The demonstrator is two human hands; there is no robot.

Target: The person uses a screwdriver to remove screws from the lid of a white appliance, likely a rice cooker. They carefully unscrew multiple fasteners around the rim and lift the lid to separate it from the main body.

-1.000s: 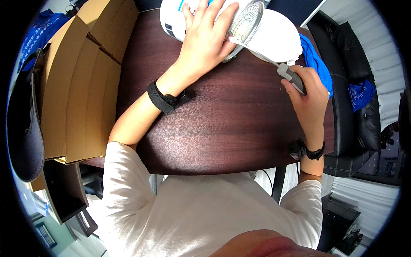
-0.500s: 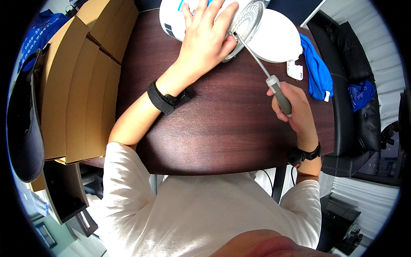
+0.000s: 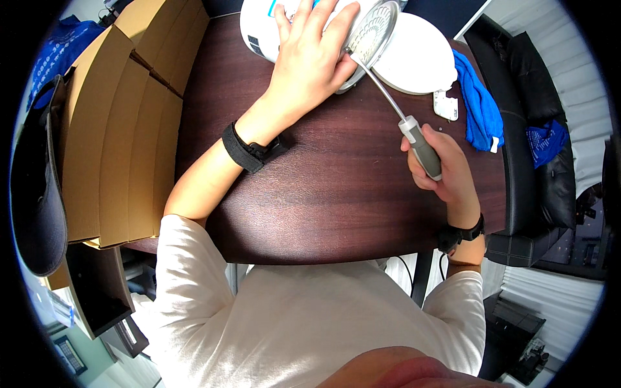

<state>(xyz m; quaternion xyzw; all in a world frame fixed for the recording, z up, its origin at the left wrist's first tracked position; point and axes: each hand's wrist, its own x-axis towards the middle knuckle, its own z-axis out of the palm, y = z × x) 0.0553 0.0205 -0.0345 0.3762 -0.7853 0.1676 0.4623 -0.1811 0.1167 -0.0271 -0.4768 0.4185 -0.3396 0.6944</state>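
Note:
A white rounded appliance (image 3: 254, 24) stands at the far edge of the table, partly cut off by the top of the picture. Over it lies my left hand (image 3: 307, 55), fingers spread, with the thumb bent close to the screwdriver's tip. My right hand (image 3: 453, 165) is closed around the grey handle of a screwdriver (image 3: 388, 97). Its shaft slants up and left to the edge of a round perforated metal plate (image 3: 375, 29), which is tilted up on the appliance. The exact contact at the tip is partly hidden by my thumb. Behind the plate sits a round white lid (image 3: 419, 58).
A small white part (image 3: 446, 105), a tiny dark piece (image 3: 440, 129) and a blue cloth (image 3: 480, 107) lie at the right. Cardboard boxes (image 3: 116, 136) line the left side of the dark wooden table (image 3: 336, 194). A black sofa (image 3: 517, 149) stands beyond the right edge.
The screwdriver handle and my right hand have shifted very slightly left, and the handle has turned a little. My left hand stays in place.

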